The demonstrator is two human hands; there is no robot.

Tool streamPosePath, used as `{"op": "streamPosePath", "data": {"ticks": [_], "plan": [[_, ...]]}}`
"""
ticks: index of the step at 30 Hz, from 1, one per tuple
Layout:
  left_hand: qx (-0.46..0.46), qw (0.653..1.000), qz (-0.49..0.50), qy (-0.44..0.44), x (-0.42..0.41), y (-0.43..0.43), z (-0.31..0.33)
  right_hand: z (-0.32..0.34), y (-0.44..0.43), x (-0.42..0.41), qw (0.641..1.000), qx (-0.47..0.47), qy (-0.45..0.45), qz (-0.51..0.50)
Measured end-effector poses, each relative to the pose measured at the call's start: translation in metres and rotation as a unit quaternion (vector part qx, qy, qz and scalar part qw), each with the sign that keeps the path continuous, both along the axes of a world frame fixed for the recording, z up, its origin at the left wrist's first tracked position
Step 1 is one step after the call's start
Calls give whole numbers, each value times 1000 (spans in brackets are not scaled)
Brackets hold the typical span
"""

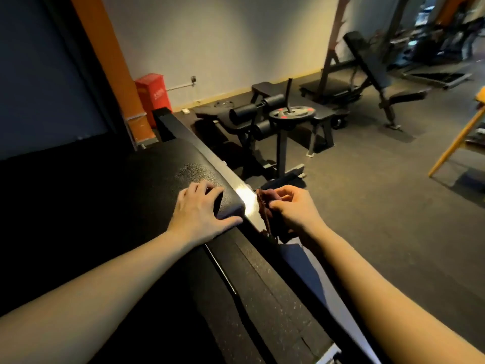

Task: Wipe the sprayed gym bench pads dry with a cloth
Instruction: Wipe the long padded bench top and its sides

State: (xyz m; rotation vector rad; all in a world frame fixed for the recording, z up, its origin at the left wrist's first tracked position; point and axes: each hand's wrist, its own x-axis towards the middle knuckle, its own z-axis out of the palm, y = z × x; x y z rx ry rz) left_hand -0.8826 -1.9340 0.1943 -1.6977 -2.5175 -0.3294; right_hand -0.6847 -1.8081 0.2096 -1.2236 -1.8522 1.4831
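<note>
Resting on a corner of the black bumpy leather bench pad [168, 169], the left hand [200, 210] spreads its fingers wide. The right hand [295, 210] pinches a dark red-brown cloth [263, 206] just beside the pad's edge.

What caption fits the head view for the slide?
Left hand rests on the black bench pad corner while the right hand holds a dark cloth beside its edge.

Cloth [263, 206] partly hidden in right hand [294, 208]; far machines [446, 35] blurred.
</note>
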Motion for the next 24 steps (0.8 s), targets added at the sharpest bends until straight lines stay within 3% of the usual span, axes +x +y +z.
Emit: {"op": "streamPosePath", "data": {"ticks": [12, 19, 24], "plan": [[65, 995, 8, 79, 3, 3, -25, -44, 59, -109, 992, 21, 64, 109], [64, 995, 9, 82, 6, 3, -27, -38, 53, -58, 981, 62, 4, 185], [71, 995, 4, 70, 3, 3, -28, -29, 64, -99, 988, 61, 9, 142]]}}
